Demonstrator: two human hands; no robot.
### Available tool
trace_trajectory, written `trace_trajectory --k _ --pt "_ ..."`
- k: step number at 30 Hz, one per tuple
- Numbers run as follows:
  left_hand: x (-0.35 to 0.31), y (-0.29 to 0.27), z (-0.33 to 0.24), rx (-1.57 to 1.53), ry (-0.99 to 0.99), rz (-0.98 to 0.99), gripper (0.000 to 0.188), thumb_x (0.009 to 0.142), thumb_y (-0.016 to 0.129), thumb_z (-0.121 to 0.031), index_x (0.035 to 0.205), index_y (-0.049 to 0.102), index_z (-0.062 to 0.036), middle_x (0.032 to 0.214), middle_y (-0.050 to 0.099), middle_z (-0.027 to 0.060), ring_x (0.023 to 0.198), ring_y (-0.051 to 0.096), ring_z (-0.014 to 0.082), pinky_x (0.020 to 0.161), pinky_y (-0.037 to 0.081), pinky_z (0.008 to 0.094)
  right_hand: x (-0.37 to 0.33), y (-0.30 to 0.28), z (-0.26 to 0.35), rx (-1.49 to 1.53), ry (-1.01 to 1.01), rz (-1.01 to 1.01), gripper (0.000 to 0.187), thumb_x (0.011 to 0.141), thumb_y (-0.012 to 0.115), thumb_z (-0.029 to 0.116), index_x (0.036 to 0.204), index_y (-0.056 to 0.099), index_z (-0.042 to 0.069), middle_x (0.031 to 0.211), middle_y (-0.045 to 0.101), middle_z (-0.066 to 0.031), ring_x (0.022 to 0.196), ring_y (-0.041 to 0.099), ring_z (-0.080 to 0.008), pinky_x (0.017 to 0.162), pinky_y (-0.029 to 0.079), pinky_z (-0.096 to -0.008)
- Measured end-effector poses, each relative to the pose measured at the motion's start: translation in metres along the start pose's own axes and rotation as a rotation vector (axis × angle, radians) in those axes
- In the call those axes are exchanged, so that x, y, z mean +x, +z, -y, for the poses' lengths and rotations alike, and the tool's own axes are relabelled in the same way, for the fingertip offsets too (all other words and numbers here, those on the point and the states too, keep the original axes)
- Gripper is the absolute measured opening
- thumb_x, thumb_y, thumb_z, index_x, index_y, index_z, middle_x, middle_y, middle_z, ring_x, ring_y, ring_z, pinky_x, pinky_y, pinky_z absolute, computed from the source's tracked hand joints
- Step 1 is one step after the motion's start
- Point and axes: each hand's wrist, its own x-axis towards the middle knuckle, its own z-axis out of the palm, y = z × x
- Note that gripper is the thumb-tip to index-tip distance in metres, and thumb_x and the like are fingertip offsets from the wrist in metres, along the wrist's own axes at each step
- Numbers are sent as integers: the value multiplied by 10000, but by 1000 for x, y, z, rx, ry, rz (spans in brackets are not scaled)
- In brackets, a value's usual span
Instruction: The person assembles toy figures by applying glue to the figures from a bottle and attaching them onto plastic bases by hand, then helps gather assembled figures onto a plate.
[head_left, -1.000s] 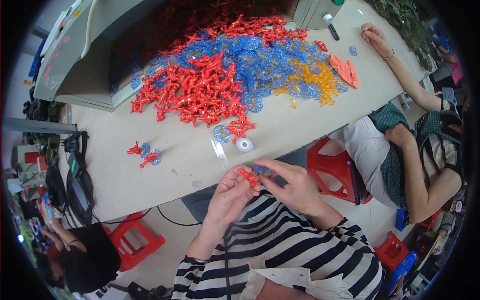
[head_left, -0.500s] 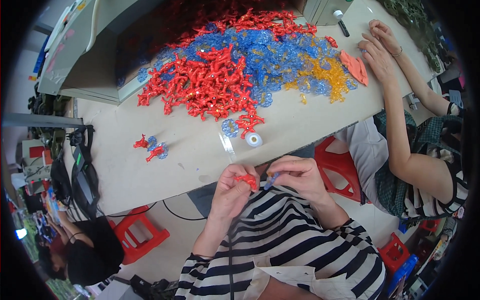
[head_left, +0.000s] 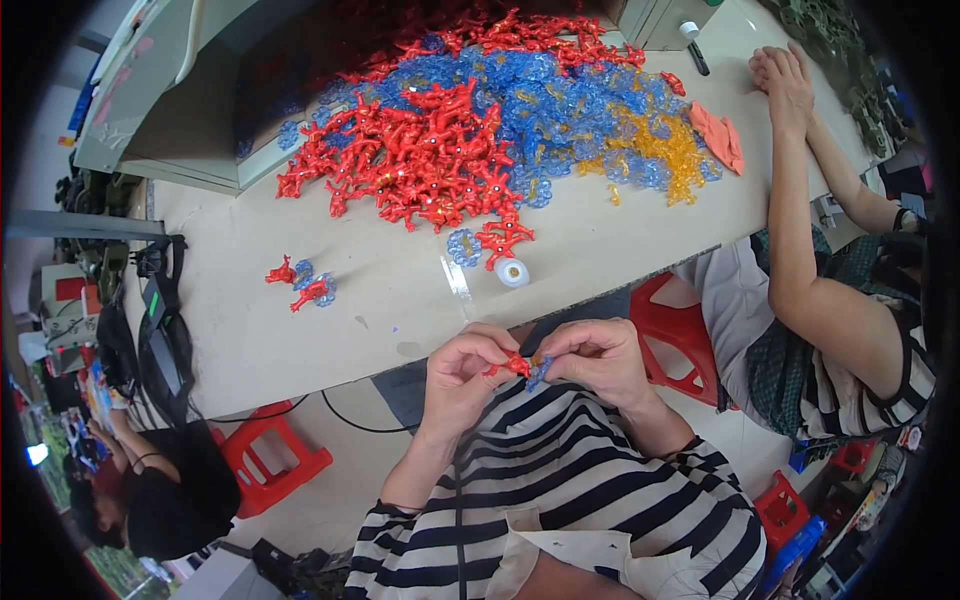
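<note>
Just off the table's front edge, my left hand (head_left: pixel 467 378) pinches a small red plastic figure (head_left: pixel 517 364) between thumb and fingers. My right hand (head_left: pixel 597 364) pinches a clear blue plastic piece (head_left: pixel 539 372) against the figure's right end; whether the two are joined I cannot tell. On the table ahead lie a loose blue ring-shaped piece (head_left: pixel 464 247) and a red figure (head_left: pixel 506 238), beside a small white round container (head_left: pixel 512 273). Farther left, red figures with blue pieces on them (head_left: pixel 314 291) lie together.
Behind these spreads a large heap of red figures (head_left: pixel 410 150), blue pieces (head_left: pixel 540 110) and yellow pieces (head_left: pixel 660 150). An orange cloth-like item (head_left: pixel 716 138) and a black marker (head_left: pixel 698 58) lie to the right. A co-worker's hands (head_left: pixel 783 80) rest at the far right. Red stools (head_left: pixel 270 460) stand below.
My two hands have come together, so the red figure and the blue piece, apart before, now touch. The co-worker's hands have drawn closer to each other.
</note>
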Motion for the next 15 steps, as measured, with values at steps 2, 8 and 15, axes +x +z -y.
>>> trace_trajectory --k 2,8,15 --pt "0 0 0 20 -7 3 173 758 626 100 879 576 -12 995 543 112 902 559 147 805 476 262 0 1 1 -52 -34 -11 127 724 673 -77 846 643 -61 821 658 -133 762 643 -164 687 525 -249" --pt "0 0 2 117 35 -15 168 759 632 90 884 577 -8 990 543 108 909 554 156 805 472 258 1 6 6 -441 -318 -32 150 688 694 -50 830 652 -24 781 662 -97 707 642 -184 650 502 -266" --pt "1 -2 2 364 167 20 141 749 627 100 832 596 -10 965 573 115 892 565 165 795 475 263 -3 17 0 -488 -352 -164 191 663 704 -50 839 639 -19 787 651 -103 718 627 -211 660 493 -284"
